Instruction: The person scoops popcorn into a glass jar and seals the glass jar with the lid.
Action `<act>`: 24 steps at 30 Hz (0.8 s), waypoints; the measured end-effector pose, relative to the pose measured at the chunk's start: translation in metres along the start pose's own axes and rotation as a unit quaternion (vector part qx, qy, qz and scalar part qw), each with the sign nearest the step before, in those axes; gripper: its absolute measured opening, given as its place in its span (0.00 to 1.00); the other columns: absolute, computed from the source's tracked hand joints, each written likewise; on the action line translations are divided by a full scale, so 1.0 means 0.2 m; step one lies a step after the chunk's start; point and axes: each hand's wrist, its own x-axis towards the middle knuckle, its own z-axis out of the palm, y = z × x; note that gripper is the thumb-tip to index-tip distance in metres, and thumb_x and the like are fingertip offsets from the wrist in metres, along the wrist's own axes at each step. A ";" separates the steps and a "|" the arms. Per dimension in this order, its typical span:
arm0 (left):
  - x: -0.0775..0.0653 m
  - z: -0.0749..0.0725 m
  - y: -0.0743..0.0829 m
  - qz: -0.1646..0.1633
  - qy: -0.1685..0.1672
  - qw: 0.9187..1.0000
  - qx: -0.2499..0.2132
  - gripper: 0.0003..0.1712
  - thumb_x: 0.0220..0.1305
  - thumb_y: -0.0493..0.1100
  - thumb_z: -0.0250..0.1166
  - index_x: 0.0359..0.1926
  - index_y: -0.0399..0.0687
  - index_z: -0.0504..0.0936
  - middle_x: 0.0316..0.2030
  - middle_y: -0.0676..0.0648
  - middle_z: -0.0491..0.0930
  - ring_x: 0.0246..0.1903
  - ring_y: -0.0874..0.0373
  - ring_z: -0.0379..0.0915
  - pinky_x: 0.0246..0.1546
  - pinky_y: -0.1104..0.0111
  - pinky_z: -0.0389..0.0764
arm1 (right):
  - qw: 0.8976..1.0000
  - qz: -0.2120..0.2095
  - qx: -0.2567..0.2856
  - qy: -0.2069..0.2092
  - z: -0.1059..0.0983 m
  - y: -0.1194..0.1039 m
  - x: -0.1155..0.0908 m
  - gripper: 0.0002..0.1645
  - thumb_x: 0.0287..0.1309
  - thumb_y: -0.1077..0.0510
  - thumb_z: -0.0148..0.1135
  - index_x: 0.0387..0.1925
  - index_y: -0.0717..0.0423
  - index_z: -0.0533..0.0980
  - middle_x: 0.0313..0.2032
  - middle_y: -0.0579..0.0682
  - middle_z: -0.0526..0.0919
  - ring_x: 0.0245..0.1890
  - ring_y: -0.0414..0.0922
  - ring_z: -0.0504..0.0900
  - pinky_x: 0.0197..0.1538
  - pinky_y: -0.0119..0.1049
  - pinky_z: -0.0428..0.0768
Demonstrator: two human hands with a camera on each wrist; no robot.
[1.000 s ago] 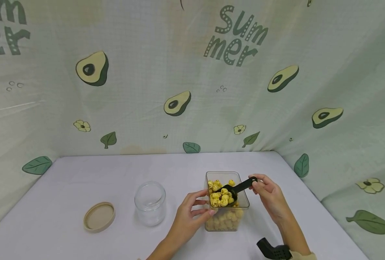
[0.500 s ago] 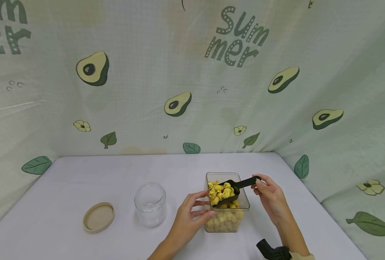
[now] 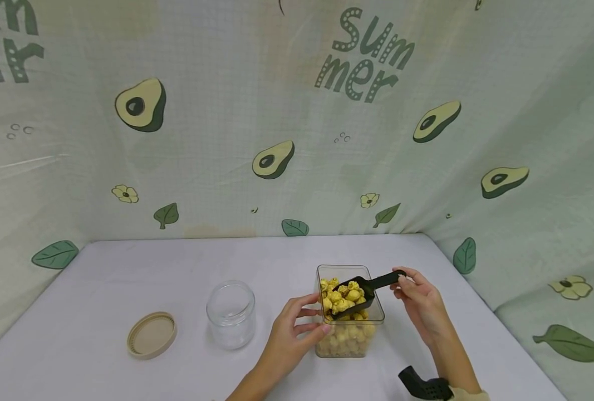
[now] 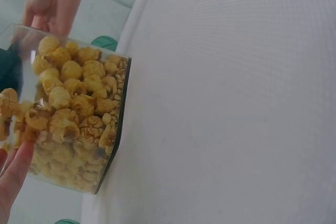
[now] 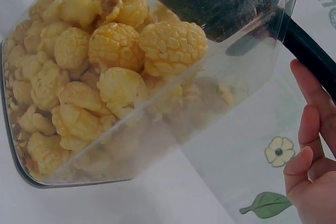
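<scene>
A clear square container (image 3: 379, 318), partly filled with yellow caramel popcorn (image 3: 345, 341), stands upright on the table. My left hand (image 3: 290, 332) holds its near left corner, thumb at the front and fingers along the left side. Between thumb and fingers, my right hand (image 3: 421, 303) pinches the handle end of a black scoop (image 3: 386, 279). The scoop's bowl is inside the container, tilted down to the left, with several popcorn pieces in it. In the right wrist view, the dark bowl (image 5: 220, 3) shows behind the clear wall, beside the popcorn (image 5: 113, 45).
Left of the container stands a clear round jar (image 3: 231, 314) with nothing visible inside. Farther left lies a round beige lid (image 3: 152, 335). A white cloth covers the table (image 3: 141, 278), and an avocado-patterned curtain (image 3: 206, 111) hangs behind it.
The scoop has drawn slightly to the right, its handle tilting to a flatter angle, and popcorn has shifted in its bowl. My left hand and the container stay in place.
</scene>
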 end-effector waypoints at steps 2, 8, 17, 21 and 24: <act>0.00 0.00 0.01 0.001 0.001 1.000 -0.002 0.30 0.59 0.47 0.65 0.61 0.51 0.68 0.57 0.44 0.68 0.52 0.48 0.71 0.48 0.72 0.80 | 1.000 -0.002 -0.006 -0.006 0.01 -0.01 0.00 0.14 0.67 0.66 0.45 0.43 0.49 0.76 0.29 0.42 0.83 0.32 0.35 0.76 0.37 0.24 0.74; 0.00 0.00 0.00 -0.002 0.000 1.000 0.002 0.30 0.59 0.47 0.65 0.61 0.52 0.69 0.57 0.44 0.68 0.52 0.48 0.71 0.48 0.72 0.80 | 0.999 -0.003 -0.038 -0.023 0.06 -0.02 -0.01 0.14 0.66 0.67 0.46 0.44 0.48 0.75 0.30 0.40 0.83 0.32 0.33 0.75 0.39 0.25 0.72; 0.00 0.00 -0.01 -0.001 0.000 1.000 0.010 0.31 0.58 0.49 0.66 0.62 0.52 0.68 0.57 0.45 0.68 0.52 0.49 0.71 0.47 0.74 0.79 | 0.999 -0.011 -0.023 -0.032 0.04 0.01 0.00 0.11 0.66 0.64 0.49 0.45 0.51 0.75 0.31 0.42 0.84 0.33 0.34 0.76 0.38 0.25 0.73; 0.00 0.00 -0.01 0.001 0.002 1.000 0.007 0.31 0.58 0.48 0.66 0.62 0.52 0.68 0.56 0.45 0.68 0.52 0.49 0.71 0.48 0.74 0.79 | 1.000 0.005 0.006 -0.023 0.03 0.02 0.01 0.11 0.66 0.63 0.49 0.43 0.51 0.77 0.31 0.43 0.84 0.33 0.35 0.77 0.38 0.24 0.75; 0.01 0.00 -0.01 0.001 0.003 1.000 0.004 0.31 0.57 0.47 0.67 0.61 0.52 0.68 0.56 0.45 0.68 0.52 0.48 0.71 0.48 0.74 0.79 | 0.999 0.025 0.022 -0.009 0.04 0.00 0.00 0.12 0.67 0.63 0.48 0.41 0.49 0.78 0.31 0.42 0.82 0.33 0.35 0.78 0.39 0.24 0.75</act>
